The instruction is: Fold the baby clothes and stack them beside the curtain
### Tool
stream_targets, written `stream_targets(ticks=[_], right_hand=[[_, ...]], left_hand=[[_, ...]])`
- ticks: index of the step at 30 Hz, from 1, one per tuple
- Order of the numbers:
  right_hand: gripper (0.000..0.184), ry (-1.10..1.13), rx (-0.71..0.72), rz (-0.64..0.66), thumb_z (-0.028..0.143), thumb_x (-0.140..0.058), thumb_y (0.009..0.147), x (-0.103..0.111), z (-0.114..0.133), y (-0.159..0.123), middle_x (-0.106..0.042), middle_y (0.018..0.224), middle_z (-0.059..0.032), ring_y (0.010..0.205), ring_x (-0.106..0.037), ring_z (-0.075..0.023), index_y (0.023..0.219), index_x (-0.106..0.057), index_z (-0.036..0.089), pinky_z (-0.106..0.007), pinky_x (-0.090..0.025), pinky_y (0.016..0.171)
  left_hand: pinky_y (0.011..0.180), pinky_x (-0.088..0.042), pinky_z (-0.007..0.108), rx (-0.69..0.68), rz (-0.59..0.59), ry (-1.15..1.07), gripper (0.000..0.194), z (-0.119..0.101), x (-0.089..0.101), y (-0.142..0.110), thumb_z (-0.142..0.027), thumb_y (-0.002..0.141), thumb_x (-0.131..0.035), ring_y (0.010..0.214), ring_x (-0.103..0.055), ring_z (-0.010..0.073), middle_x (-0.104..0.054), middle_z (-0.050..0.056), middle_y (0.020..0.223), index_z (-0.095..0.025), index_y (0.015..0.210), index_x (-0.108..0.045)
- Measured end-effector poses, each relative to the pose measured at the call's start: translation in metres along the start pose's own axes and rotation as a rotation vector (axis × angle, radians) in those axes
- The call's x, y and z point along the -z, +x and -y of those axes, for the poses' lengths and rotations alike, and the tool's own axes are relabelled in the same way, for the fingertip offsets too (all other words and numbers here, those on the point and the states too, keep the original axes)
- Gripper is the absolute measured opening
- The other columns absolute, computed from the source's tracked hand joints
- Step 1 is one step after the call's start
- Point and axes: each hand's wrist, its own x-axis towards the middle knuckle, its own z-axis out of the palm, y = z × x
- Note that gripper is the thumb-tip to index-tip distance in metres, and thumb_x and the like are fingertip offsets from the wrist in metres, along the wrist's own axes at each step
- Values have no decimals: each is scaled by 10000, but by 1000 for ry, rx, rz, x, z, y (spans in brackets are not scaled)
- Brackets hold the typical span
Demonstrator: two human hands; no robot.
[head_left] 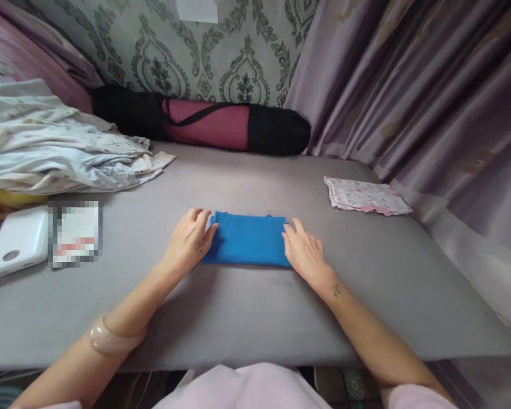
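A folded blue cloth [247, 239] lies flat in the middle of a grey surface [238, 318]. My left hand [189, 241] rests palm down on its left end, fingers stretched out and together over the edge. My right hand [303, 251] lies at its right end, fingers extended and touching the cloth's edge. Neither hand grips anything. A pale bangle sits on my left wrist.
A folded white cloth with pink print [366, 196] lies at the far right. A heap of light fabric [55, 147] fills the left. A white device [17, 241] sits near the left edge. A maroon-and-black bag [204, 122] lies along the back wall; purple curtains [430, 96] hang at right.
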Motion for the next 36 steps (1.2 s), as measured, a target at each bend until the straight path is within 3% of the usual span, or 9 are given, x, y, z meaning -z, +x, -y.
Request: stream_targets(ticks=[3, 8, 12, 16, 20, 25, 29, 33, 36], right_hand=[[476, 10, 173, -96, 189, -245, 1000, 1, 18, 11, -438, 1494, -171, 1260, -527, -299, 1370, -530, 101, -431, -418, 1034], [529, 144, 383, -55, 236, -251, 1000, -27, 54, 27, -358, 1549, -166, 1454, -280, -269, 1458, -411, 26, -433, -194, 1200], [564, 196, 367, -11, 238, -265, 976, -49, 63, 30, -312, 1571, -151, 1473, -236, -251, 1490, -353, 26, -441, -157, 1211], [580, 198, 314, -29, 262, -281, 968, -56, 61, 28, -291, 1581, -138, 1478, -219, -258, 1498, -344, 34, -437, -147, 1213], [604, 171, 250, -48, 296, -283, 975, -55, 53, 27, -271, 1579, -177, 1480, -206, -271, 1495, -321, -8, -433, -135, 1215], [599, 162, 240, -82, 307, -253, 987, -57, 36, 21, -244, 1591, -156, 1489, -177, -248, 1506, -308, 13, -438, -139, 1215], [635, 145, 148, -82, 339, -256, 993, -58, 23, 17, -190, 1595, -202, 1488, -162, -289, 1513, -252, -26, -462, -165, 1205], [653, 159, 109, 6, 376, -221, 1005, -47, 14, 16, -195, 1591, -211, 1484, -175, -298, 1513, -241, -33, -476, -188, 1198], [638, 150, 159, -43, 366, -204, 1009, -35, 15, 18, -197, 1597, -189, 1494, -137, -272, 1520, -236, -15, -487, -130, 1212]], left_hand=[[1044, -431, 478, -123, 99, -33, 386, -16, -3, 7, -329, 978, -394, 1222, -546, 305, -594, 196, 1264, -108, 1256, -545], [1176, -257, 501, -70, 287, 87, 465, -51, -30, 9, -223, 966, -333, 1419, -345, 330, -482, 209, 1449, -25, 1355, -492], [1194, -217, 483, -12, 313, 125, 518, -55, -48, 1, -247, 976, -298, 1453, -282, 304, -387, 183, 1528, -42, 1430, -439], [1184, -216, 515, 31, 294, 151, 541, -50, -50, -5, -332, 993, -281, 1461, -267, 300, -337, 165, 1557, -105, 1463, -424], [1179, -216, 520, 80, 301, 171, 586, -51, -46, -6, -424, 987, -314, 1466, -252, 307, -300, 174, 1572, -126, 1486, -393], [1184, -219, 504, 117, 303, 160, 677, -52, -46, -5, -469, 975, -321, 1471, -228, 320, -294, 208, 1565, -37, 1496, -335], [1176, -228, 527, 137, 282, 109, 709, -49, -48, -6, -496, 962, -342, 1465, -232, 347, -295, 230, 1558, -13, 1480, -350], [1167, -249, 532, 130, 257, 25, 705, -45, -46, -5, -529, 954, -358, 1456, -259, 348, -338, 222, 1542, -40, 1461, -386], [1172, -248, 519, 118, 209, -18, 648, -42, -42, -5, -497, 980, -302, 1457, -268, 323, -369, 206, 1532, -57, 1441, -414]])
